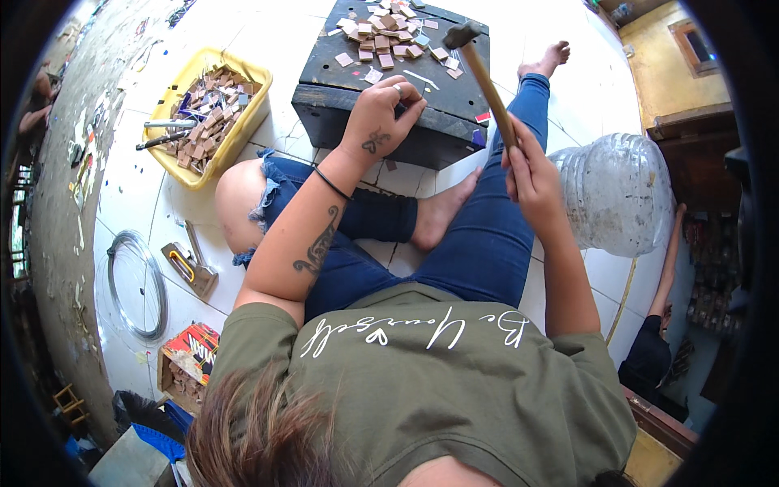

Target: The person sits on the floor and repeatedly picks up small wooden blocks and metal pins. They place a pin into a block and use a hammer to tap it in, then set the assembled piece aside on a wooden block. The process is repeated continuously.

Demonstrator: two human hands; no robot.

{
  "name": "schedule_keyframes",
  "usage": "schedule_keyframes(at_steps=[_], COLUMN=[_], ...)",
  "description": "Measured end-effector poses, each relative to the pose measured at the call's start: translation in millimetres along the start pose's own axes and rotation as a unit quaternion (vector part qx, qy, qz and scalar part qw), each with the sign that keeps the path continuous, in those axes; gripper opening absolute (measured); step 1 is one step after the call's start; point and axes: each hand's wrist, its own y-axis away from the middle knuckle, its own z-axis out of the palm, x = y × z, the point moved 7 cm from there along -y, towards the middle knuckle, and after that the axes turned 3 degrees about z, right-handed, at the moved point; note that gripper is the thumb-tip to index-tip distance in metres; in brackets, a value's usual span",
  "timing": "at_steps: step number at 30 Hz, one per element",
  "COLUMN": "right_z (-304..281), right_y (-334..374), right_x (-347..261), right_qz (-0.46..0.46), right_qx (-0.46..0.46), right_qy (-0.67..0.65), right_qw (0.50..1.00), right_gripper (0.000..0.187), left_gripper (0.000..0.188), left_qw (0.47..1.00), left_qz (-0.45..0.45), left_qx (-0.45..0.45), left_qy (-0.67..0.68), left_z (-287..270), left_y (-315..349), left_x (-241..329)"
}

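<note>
My right hand is wrapped round the wooden handle of a hammer, which is raised with its dark head up over the right side of a black box. My left hand rests at the box's near edge with its fingers curled closed. Whatever those fingers may pinch is hidden by the hand. Just beyond it, small square wooden pieces lie heaped on the box top, with a few scattered toward the near edge. A thin white strip lies close to my left fingertips.
At the left stands a yellow tub filled with wooden pieces and some tools. Below it lie a coil of clear line, a staple gun and a red box. A large clear plastic bottle is on the right, near another person's arm.
</note>
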Motion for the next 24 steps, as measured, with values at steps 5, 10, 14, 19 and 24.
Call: schedule_keyframes(at_steps=[5, 10, 14, 19, 24], right_z=[-2, 0, -3, 7, -3], right_y=[45, 56, 56, 46, 54], right_x=[-53, -67, -61, -46, -58], right_qz=[-0.124, -0.164, -0.149, -0.127, -0.217], right_qx=[0.026, 0.028, 0.029, -0.022, 0.076], right_qy=[0.078, 0.15, 0.134, 0.201, 0.091], right_qw=[0.989, 0.975, 0.979, 0.971, 0.969], right_gripper=[0.045, 0.047, 0.048, 0.049, 0.049], left_gripper=[0.01, 0.009, 0.009, 0.01, 0.009], left_qw=[1.0, 1.0, 1.0, 0.999, 1.0], left_qz=[-0.002, 0.009, 0.02, 0.025, 0.013], left_qx=[-0.002, 0.008, 0.009, 0.028, 0.003], left_qy=[0.002, 0.0, -0.005, -0.01, 0.01], left_z=[3, 3, 3, -1, 2], left_y=[1, 2, 1, -1, 1], left_x=[-1, 0, -2, -3, -4])
